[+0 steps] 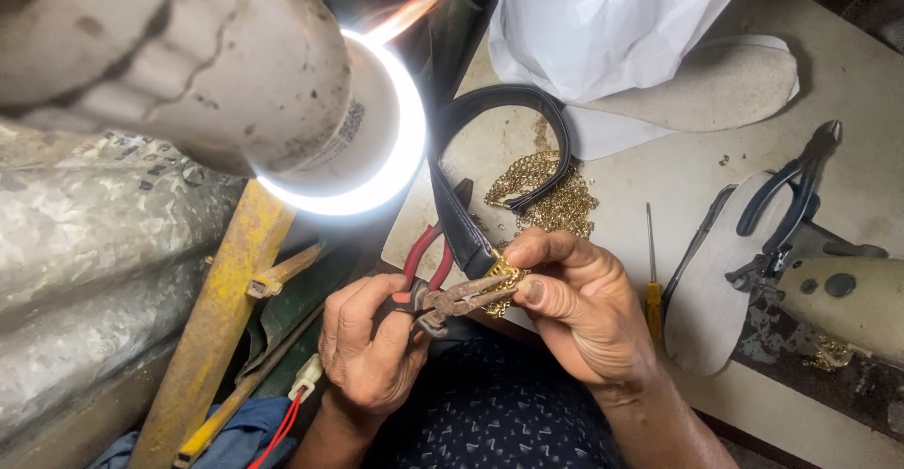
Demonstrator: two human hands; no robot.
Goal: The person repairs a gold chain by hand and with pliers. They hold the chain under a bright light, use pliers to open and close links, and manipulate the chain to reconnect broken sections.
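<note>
L hand (369,342) fingers closed round red-handled pliers (450,296) w/ tips on gold chain piece (504,281), which R hand (574,299) pinches btwn thumb & forefinger at end of black strap (461,219), over table edge.

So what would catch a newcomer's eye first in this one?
The glaring lamp at upper left. Below it, at centre, the left hand works red-handled pliers on a gold chain pinched by the right hand, at the end of a black strap.
</note>
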